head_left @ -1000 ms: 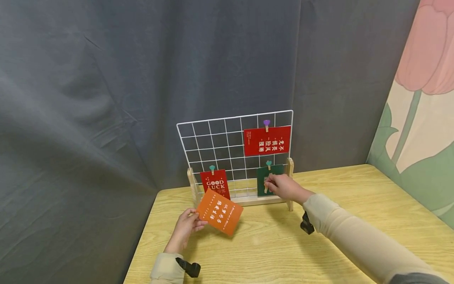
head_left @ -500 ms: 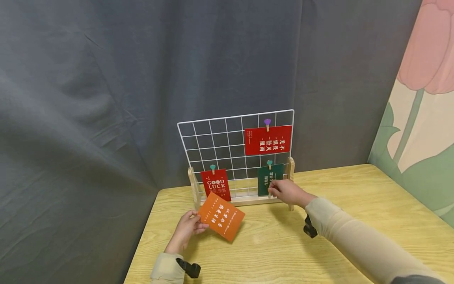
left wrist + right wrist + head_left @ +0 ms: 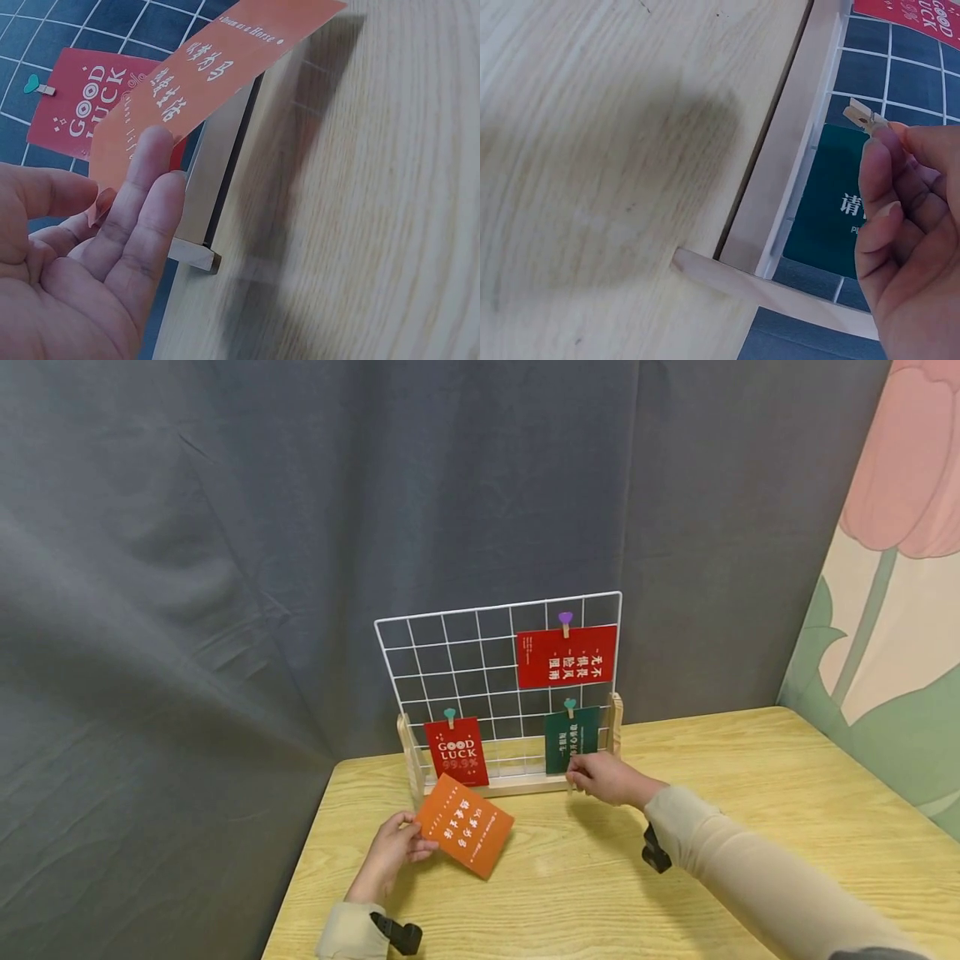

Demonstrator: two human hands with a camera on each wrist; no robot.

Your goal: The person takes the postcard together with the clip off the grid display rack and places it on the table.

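Between thumb and finger, my left hand (image 3: 396,850) pinches an orange card (image 3: 467,825) by its left corner, tilted in front of the rack. My right hand (image 3: 609,778) pinches a small wooden clothespin (image 3: 864,115), its jaws pointing away from the fingers; a bit of orange shows at the pinched end. That hand is in front of the lower part of a green card (image 3: 568,737), partly covering it. The green card hangs from a white wire grid (image 3: 498,652) by a teal heart clip (image 3: 570,707). At lower left on the grid, a red GOOD LUCK card (image 3: 456,748) hangs from another teal clip (image 3: 450,717).
A wider red card (image 3: 567,658) hangs sideways at the grid's upper right under a purple heart clip (image 3: 566,622). Wooden feet and a wooden base bar (image 3: 525,784) carry the grid on the wood-grain table (image 3: 555,893). A grey curtain (image 3: 495,485) hangs behind.
My right hand has moved down across the green card to its lower edge with the clothespin, uncovering the lettering. The orange card has dropped slightly in my left hand.
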